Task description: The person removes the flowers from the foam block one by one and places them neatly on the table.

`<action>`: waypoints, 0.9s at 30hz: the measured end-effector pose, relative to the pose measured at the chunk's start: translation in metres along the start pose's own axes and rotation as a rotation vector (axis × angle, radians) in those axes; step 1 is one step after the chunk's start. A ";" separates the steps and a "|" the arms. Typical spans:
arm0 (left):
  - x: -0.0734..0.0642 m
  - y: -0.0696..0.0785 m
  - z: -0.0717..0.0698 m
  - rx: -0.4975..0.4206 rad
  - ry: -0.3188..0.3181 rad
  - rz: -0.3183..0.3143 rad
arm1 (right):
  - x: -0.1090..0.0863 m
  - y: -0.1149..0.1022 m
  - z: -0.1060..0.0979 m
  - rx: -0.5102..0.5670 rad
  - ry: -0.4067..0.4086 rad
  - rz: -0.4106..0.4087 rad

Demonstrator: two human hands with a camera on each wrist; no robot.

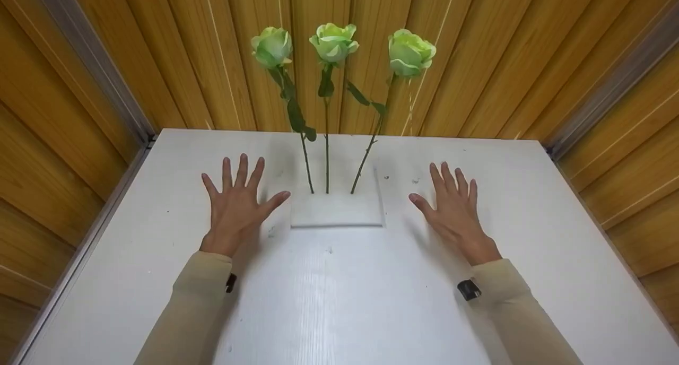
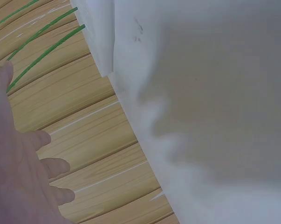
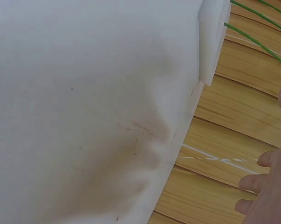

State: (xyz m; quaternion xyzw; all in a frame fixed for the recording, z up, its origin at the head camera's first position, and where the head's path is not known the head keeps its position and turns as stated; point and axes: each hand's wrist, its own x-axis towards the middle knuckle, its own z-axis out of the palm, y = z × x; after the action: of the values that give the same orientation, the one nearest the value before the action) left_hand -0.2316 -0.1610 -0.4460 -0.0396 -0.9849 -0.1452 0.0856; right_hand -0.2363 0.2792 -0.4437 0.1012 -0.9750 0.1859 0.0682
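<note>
Three pale green artificial roses stand in a white block (image 1: pixel 339 211) toward the back of the table. The left rose (image 1: pixel 272 48) leans left, the middle rose (image 1: pixel 334 42) is upright, and the right rose (image 1: pixel 411 53) tilts right. My left hand (image 1: pixel 236 208) is spread left of the block, its thumb near the block's edge and touching nothing. On the other side my right hand (image 1: pixel 453 211) is held with fingers straight, apart from the block. Both wrist views show the hands above the table, casting shadows on it. Stem ends (image 2: pixel 47 51) enter the block in the left wrist view.
A white table (image 1: pixel 318 301) with small scuff marks lies under the hands. Wood-plank panels (image 1: pixel 185 52) rise behind it and on both sides, with grey metal posts (image 1: pixel 95 57) at the corners. Dark devices (image 1: pixel 469 289) sit at both wrists by the beige sleeves.
</note>
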 end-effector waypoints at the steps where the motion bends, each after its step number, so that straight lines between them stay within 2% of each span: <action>1: 0.000 0.000 0.000 0.001 0.001 -0.003 | 0.001 0.000 0.001 -0.001 0.001 -0.002; 9: 0.001 0.003 0.003 -0.030 0.009 0.003 | 0.005 -0.002 0.004 0.049 0.005 0.005; 16: 0.004 0.005 0.006 -0.079 0.047 0.017 | 0.009 -0.007 0.009 0.081 0.005 -0.015; 27: 0.007 0.011 0.012 -0.188 0.038 -0.001 | 0.013 -0.011 0.012 0.108 0.025 -0.052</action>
State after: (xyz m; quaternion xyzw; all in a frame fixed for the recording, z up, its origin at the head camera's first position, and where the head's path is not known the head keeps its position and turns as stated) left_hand -0.2396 -0.1463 -0.4531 -0.0441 -0.9652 -0.2376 0.1002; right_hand -0.2475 0.2624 -0.4488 0.1279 -0.9596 0.2378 0.0795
